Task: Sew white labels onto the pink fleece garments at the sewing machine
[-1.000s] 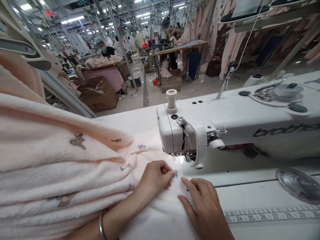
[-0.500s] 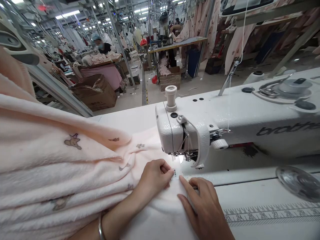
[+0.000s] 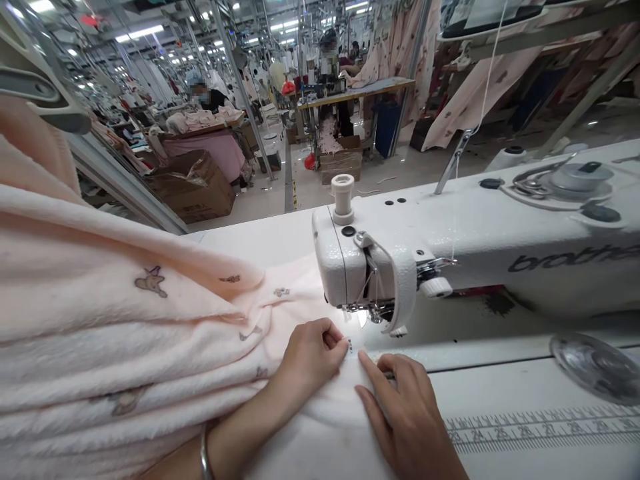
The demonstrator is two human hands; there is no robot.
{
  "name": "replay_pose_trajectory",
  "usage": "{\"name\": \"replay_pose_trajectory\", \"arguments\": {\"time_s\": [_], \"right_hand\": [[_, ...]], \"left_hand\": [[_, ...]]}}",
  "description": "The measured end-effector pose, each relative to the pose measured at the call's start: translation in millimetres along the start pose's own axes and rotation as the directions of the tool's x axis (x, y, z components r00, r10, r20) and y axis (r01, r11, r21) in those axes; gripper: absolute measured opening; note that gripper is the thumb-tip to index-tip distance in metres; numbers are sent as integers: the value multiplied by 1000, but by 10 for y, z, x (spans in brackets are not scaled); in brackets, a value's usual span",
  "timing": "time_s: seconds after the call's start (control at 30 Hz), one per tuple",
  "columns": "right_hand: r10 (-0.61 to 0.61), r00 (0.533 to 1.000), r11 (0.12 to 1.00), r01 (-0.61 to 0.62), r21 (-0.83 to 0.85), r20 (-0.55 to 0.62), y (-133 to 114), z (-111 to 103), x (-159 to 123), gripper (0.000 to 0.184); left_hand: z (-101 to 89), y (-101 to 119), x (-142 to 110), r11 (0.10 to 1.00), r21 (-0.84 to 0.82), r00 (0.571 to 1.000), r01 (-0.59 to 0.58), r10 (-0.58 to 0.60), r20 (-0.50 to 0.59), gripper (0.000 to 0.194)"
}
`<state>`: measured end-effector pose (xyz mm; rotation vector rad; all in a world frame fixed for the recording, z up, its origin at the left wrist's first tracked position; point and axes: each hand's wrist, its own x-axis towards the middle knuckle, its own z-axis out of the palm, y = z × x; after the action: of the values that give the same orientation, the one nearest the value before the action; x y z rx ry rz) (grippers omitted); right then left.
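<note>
Pale pink plush fabric with small printed animal figures lies in folds on the left and runs under the sewing machine's needle area. My left hand, with a bangle at the wrist, has thumb and forefinger pinched at a small white label with dark print, just in front of the presser foot. To its right, my right hand rests on the fabric, thumb and forefinger apart, the forefinger's tip near the label. The label's far edge is hard to make out.
A printed ruler scale runs along the table at the right, below a clear round cover. A metal post stands at the left. Beyond are cardboard boxes, other worktables and people at work.
Both hands keep almost the same place at the label and fabric. The view shifts very slightly, and a hanging pink cloth in the right background has swung left.
</note>
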<state>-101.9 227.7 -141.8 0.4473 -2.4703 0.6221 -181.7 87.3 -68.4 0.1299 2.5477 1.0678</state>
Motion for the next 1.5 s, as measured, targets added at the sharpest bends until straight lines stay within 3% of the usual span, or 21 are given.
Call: {"name": "replay_pose_trajectory", "arguments": {"time_s": [0.1, 0.2, 0.3, 0.37, 0.43, 0.63, 0.77, 1.0, 1.3, 1.5], "right_hand": [[-5, 999, 1000, 5, 3, -39, -28, -16, 27, 34], [-14, 998, 1000, 14, -1, -54, -49, -32, 54, 32], [-19, 997, 1000, 19, -11, -74, -59, -37, 66, 32], [-26, 995, 1000, 24, -19, -92, -63, -37, 67, 31], [-29, 994, 999, 27, -25, -103, -68, -36, 67, 30], [-26, 994, 999, 23, -31, -103, -73, -34, 66, 31], [-23, 995, 999, 21, -24, -101, -56, -32, 60, 30], [60, 990, 995, -48, 92, -130, -17, -60, 39, 32], [-46, 993, 996, 38, -80, -106, -54, -30, 67, 33], [-183, 983, 970, 174, -172, -35, 62, -50, 153, 31]], "left_hand": [[-98, 11, -155, 981, 170, 994, -94, 102, -38, 14], [-193, -68, -346, 822, 485, 947, -299, 320, 41, 32], [-216, -203, -445, 545, 611, 788, -574, 570, 233, 42], [-198, -278, -445, 395, 618, 679, -680, 656, 329, 47], [-175, -319, -417, 339, 612, 640, -715, 669, 377, 52], [-164, -329, -368, 330, 609, 651, -721, 624, 433, 51], [-166, -340, -363, 352, 598, 653, -720, 635, 412, 50], [-160, -336, -354, 328, 620, 652, -713, 635, 414, 47], [-153, -342, -356, 356, 602, 657, -715, 636, 404, 50], [-173, -374, -299, 345, 603, 642, -719, 661, 389, 50]]}}
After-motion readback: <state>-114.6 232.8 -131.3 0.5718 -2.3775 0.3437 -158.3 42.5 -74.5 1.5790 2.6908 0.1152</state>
